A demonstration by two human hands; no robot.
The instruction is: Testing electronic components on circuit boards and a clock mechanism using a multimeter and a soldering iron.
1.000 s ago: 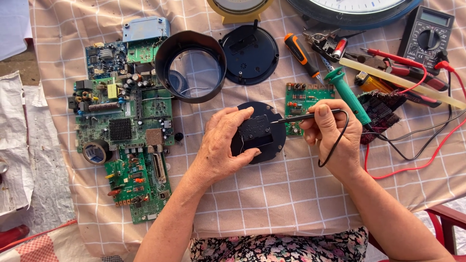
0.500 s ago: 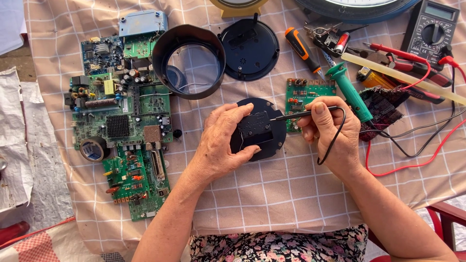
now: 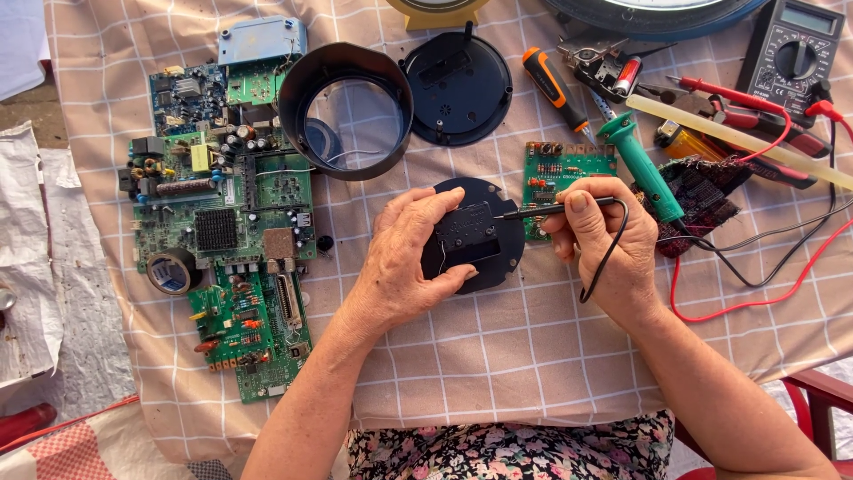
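**A:** From the head camera, what have you got in your hands?

**B:** Your left hand (image 3: pixel 404 258) lies over the left part of the round black clock back (image 3: pixel 475 233), fingers curled along its top edge and thumb at its lower rim, so the grip is closed on that disc. It rests flat on the checked cloth of the table (image 3: pixel 498 356), near the middle.

**A:** And your right?

**B:** Your right hand (image 3: pixel 609 249) pinches a thin black probe (image 3: pixel 555 210) between thumb and fingers, a narrow grip. The probe lies nearly level, its tip pointing left and meeting the black box at the disc's centre. Its black lead (image 3: pixel 604 258) loops down over your hand.

**A:** What sits around them?

**B:** A small green circuit board (image 3: pixel 569 169) lies just beyond your right hand, partly behind it. A green-handled soldering iron (image 3: pixel 640 169) lies just right of that. To the left, well apart, are larger green boards (image 3: pixel 222 204), a black ring housing (image 3: pixel 346 111) and a second black disc (image 3: pixel 458 87). A multimeter (image 3: pixel 795 53) sits top right, red leads (image 3: pixel 764 293) trailing.
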